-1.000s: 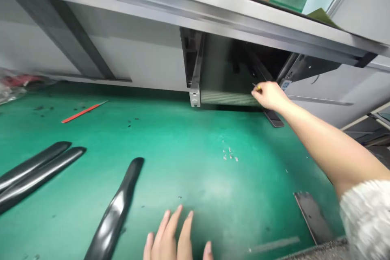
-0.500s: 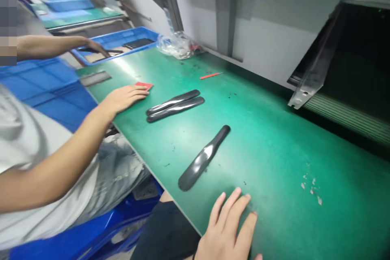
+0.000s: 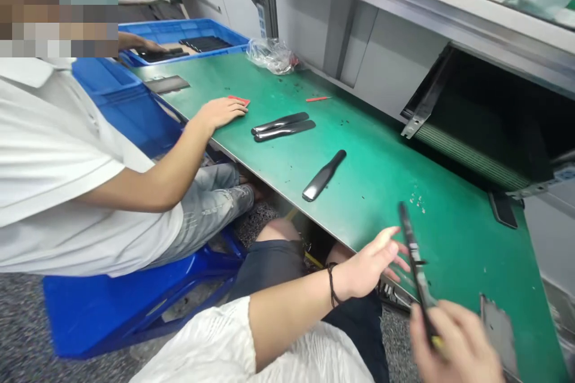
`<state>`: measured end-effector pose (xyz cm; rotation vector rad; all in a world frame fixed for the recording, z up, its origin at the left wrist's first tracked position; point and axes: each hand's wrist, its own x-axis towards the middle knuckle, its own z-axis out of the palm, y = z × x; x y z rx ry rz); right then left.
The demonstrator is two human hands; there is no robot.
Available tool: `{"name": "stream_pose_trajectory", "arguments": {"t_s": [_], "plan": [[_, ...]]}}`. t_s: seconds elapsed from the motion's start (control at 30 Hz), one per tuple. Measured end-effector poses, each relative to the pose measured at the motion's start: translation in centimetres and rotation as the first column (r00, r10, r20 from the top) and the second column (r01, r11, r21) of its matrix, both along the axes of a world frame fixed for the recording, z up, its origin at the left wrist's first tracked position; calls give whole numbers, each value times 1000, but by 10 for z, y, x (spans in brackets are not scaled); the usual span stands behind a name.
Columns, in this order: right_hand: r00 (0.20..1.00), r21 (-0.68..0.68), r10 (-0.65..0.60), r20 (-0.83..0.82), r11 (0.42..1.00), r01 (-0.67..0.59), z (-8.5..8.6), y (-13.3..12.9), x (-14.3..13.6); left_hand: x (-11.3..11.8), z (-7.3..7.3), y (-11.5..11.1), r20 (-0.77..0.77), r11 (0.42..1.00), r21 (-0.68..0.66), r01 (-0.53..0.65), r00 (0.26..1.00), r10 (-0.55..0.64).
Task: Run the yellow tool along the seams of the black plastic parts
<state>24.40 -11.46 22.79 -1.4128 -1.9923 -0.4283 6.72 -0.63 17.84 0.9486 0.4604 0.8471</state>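
My right hand [image 3: 453, 341], blurred at the lower right, is closed around the lower end of a long black piece [image 3: 415, 263]. That piece stands tilted upright and shows its narrow side, with a small yellow spot near the grip. Just left of it is my left hand [image 3: 375, 260], fingers apart; whether they touch the piece I cannot tell. A glossy black paddle-shaped piece [image 3: 324, 176] lies on the green tabletop [image 3: 381, 173]. Beyond it, two similar black pieces [image 3: 284, 127] lie side by side.
A co-worker's hand [image 3: 224, 111] rests on a red piece [image 3: 240, 100] at left. Farther back are a blue crate [image 3: 220, 28], a plastic bag [image 3: 272, 57] and a red thin tool [image 3: 318, 99]. A dark phone-like slab [image 3: 502, 209] and a grey plate [image 3: 498, 332] are at right.
My view has swung right and back. My left hand has lifted off the tabletop and turned, and my right hand has come into view with a long black piece.
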Motion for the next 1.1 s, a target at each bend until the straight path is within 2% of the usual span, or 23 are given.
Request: {"name": "stream_pose_trajectory", "arguments": {"t_s": [0.03,0.1,0.17,0.23,0.3,0.37,0.43,0.57,0.63,0.77,0.87,0.93,0.97,1.03,1.1], "plan": [[996,8,48,73,999,-49,-14,-12,-18,4,-1,-9,82,992,-122,2,997,8],[982,-72,176,68,983,-171,-33,-28,-44,6,-3,-24,147,949,-311,-54,984,104],[940,-216,325,-105,915,-341,-39,-35,-55,0,-5,-35,138,911,-399,-100,976,168],[871,-268,362,-332,849,-455,-35,-36,-55,-12,-4,-44,113,920,-376,-111,980,165],[840,-245,310,-445,860,-447,-28,-30,-54,-24,-1,-53,98,951,-289,-113,984,146],[862,-222,276,-425,892,-394,-24,-19,-57,-34,2,-61,85,976,-177,-130,985,147],[876,-205,309,-369,893,-401,-24,-8,-65,-44,4,-68,71,982,-94,-165,983,171],[815,-200,424,-395,826,-527,-31,3,-86,-61,4,-79,-3,965,2,-263,965,263],[786,-211,419,-455,807,-552,-34,4,-94,-68,3,-85,-49,949,41,-312,948,314],[735,-241,373,-566,778,-580,-32,5,-102,-76,1,-92,-89,934,9,-358,930,358],[698,-156,503,-509,744,-650,-31,5,-103,-87,3,-80,-52,877,-108,-469,883,466],[721,-57,546,-427,779,-625,-35,7,-102,-98,6,-65,23,834,-246,-493,858,514],[767,-41,511,-388,822,-569,-38,8,-101,-103,8,-58,66,816,-311,-487,846,529],[867,-84,354,-350,910,-405,-47,9,-100,-112,12,-44,122,786,-384,-484,817,563],[886,-157,234,-401,935,-318,-55,8,-98,-117,16,-34,130,755,-415,-507,789,601]]}}
